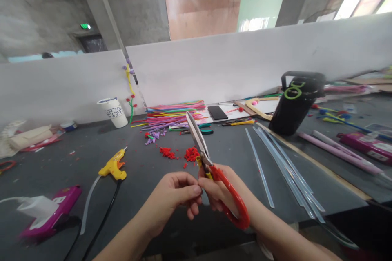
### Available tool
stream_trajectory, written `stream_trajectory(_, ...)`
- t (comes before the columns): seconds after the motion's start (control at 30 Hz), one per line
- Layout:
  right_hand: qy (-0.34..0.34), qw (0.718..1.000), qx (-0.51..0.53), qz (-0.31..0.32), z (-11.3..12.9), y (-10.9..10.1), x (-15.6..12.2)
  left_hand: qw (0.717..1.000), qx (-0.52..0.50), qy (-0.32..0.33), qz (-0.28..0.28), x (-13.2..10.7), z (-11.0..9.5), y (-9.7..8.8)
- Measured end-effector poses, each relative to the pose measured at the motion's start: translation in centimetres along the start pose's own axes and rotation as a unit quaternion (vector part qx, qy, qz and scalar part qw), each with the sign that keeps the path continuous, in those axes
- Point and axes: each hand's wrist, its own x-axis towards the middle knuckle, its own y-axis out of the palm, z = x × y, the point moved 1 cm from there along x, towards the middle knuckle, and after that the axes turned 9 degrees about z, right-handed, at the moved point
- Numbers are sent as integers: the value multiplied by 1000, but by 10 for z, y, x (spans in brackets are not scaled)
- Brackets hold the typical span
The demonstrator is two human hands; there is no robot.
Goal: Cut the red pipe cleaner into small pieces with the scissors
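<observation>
My right hand [219, 189] is wrapped round the red handle of a pair of scissors [231, 197], whose blades point up and away over the table. A short yellow piece [208, 175], perhaps pipe cleaner, shows by the blade pivot, close to my right fingers. My left hand [180, 191] is pinched, thumb against forefinger, right beside my right fingertips; whatever lies between them is too small to make out. Just beyond the hands are two small heaps of cut red bits, a left heap [167, 153] and a right heap [191, 154]. Purple bits [155, 136] lie farther back.
A yellow glue gun [113, 166] and a purple power strip [58, 212] with cords are on the left. Behind lie pipe cleaners [171, 116], a phone [217, 112] and pliers [205, 129]. Clear glue sticks [284, 167] and a black bottle [295, 104] stand or lie right.
</observation>
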Motion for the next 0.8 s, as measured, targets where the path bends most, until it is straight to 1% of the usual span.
stream_trajectory(0.2, -3, 999, 7, -37, -4, -2, 2, 998, 63, -13, -17, 0, 1, -5)
stream_trajectory(0.27, 5, 999, 4, -48, -5, -3, 5, 997, 74, 0, -32, 0, 1, -7)
stream_trajectory(0.33, 29, 998, 8, -56, -6, -2, 6, 996, 75, 18, -38, 1, 0, -7)
stream_trajectory(0.43, 54, 997, 17, -60, -3, 0, 6, 997, 62, 25, -30, 2, 0, -5)
stream_trajectory(0.6, 54, 996, 22, -71, 0, 2, 4, 997, 47, 17, -50, 2, 2, -3)
stream_trajectory(0.8, 10, 993, 97, -60, -4, -3, 3, 997, -50, 19, -50, -2, -2, -7)
